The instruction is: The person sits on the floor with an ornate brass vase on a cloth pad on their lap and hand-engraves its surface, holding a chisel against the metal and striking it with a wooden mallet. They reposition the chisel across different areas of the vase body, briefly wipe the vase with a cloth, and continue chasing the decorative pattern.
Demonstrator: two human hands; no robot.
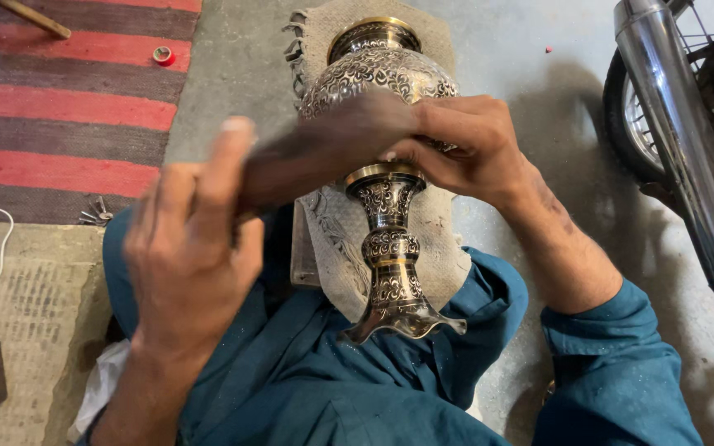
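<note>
Grey concrete floor [233,74] w/ striped rug [59,107]

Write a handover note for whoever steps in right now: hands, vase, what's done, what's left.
Left hand: raised, grip closed on a dark tool handle, blurred with motion; its working end is hidden near the vase's belly.
Right hand: clasps the vase where belly meets stem, steadying it.
Vase: engraved metal, lying on a burlap cloth over the lap, mouth away from the body, flared foot toward it.
Done: scroll pattern covers every face in view, belly, stem and foot.
Left: cannot tell; the spot under the hands and the far side are hidden.
Nearby: striped rug, motorbike exhaust.
</note>
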